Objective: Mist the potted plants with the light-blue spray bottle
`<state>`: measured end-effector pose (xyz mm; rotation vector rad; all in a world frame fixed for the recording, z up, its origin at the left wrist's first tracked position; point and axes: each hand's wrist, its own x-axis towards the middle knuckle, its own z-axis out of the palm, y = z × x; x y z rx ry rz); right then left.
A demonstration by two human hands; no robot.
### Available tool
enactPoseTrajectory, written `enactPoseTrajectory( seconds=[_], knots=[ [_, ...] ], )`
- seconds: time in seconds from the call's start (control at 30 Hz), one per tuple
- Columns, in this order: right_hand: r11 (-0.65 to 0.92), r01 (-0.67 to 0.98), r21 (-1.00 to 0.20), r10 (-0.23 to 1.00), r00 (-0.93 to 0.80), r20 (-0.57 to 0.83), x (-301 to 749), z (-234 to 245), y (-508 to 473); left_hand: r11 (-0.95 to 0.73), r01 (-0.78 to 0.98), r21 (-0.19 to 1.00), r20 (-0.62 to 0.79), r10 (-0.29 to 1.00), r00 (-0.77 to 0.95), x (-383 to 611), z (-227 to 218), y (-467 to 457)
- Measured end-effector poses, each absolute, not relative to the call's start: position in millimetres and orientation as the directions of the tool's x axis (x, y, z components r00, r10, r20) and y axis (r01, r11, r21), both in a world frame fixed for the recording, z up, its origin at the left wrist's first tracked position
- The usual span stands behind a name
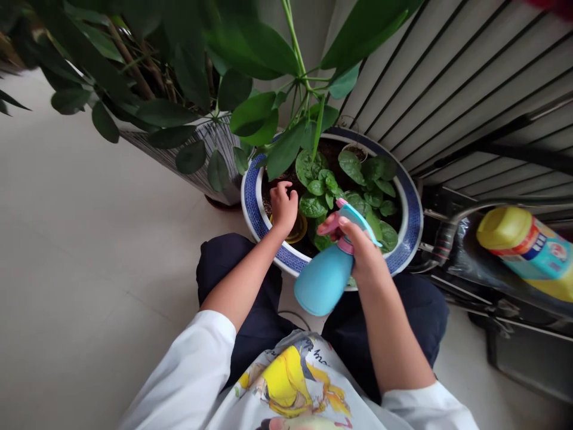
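Observation:
My right hand (362, 245) is wrapped round the neck of a blue spray bottle (324, 278) with a pink trigger, its nozzle end raised toward the leaves. Over the left side of a large round planter (256, 206) with a blue-and-white rim is my left hand (284, 206), fingers loosely bent and the thumb apart, with nothing visible in it. Beneath that hand lie dark soil and a small yellow-rimmed pot (299, 232). Low green plants (316, 203) with broad crinkled leaves grow in the planter between and beyond my hands.
A tall leafy plant (282, 146) in a striped pot (179, 152) overhangs the planter from the left. At right, a yellow container (528, 251) rests on a black folding frame with metal tubing (456, 218). A slatted panel (430, 77) stands behind the planter.

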<state>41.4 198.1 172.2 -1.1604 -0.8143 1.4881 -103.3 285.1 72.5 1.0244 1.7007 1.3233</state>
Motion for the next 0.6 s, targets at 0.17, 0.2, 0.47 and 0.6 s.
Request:
enactPoseTrajectory(
  seconds=[0.17,0.2,0.47,0.6],
  knots=[
    [-0.285,-0.281,-0.916,0.959,-0.07,-0.276,69,200,209,-0.002,0.234,0.972,0.061,0.967,-0.246,-97,94,293],
    [-0.308,-0.306,-0.901,0.951,-0.085,-0.296,72,201,214,0.005,0.217,0.976,0.047,0.971,-0.235,-96,97,296],
    [-0.414,-0.502,-0.76,0.91,-0.207,-0.358,62,160,235,0.102,0.254,0.962,-0.063,0.985,-0.158,-92,82,321],
    [-0.422,-0.447,-0.789,0.906,-0.191,-0.377,51,135,239,0.093,0.15,0.984,-0.076,0.99,-0.117,-94,66,326]
  ],
)
